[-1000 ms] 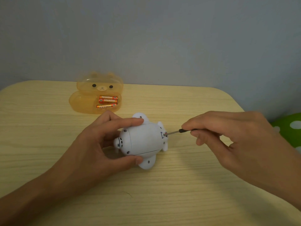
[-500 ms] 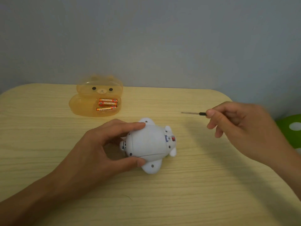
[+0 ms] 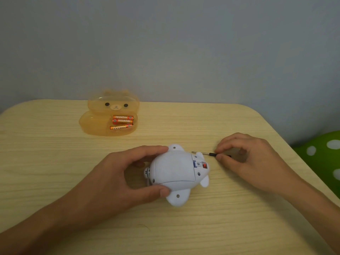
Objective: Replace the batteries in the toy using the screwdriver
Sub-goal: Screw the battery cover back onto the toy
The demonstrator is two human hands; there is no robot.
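Note:
A white animal-shaped toy lies belly-up on the wooden table, its battery cover facing up and a small red switch showing at its right end. My left hand grips the toy's left side, thumb below and fingers on top. My right hand rests low on the table to the toy's right, fingertips pinched on the small black-handled screwdriver. The thin metal shaft points left, its tip just behind the toy's upper right foot. Three orange batteries lie in an open box.
The translucent orange bear-faced box stands at the back left of the table, lid up. A green cushion with white spots sits off the table's right edge. A grey wall rises behind.
The screwdriver tip left the toy's screw, lifted away to the right, then came down to the table beside the toy. My left hand has kept hold of the toy, which turned slightly.

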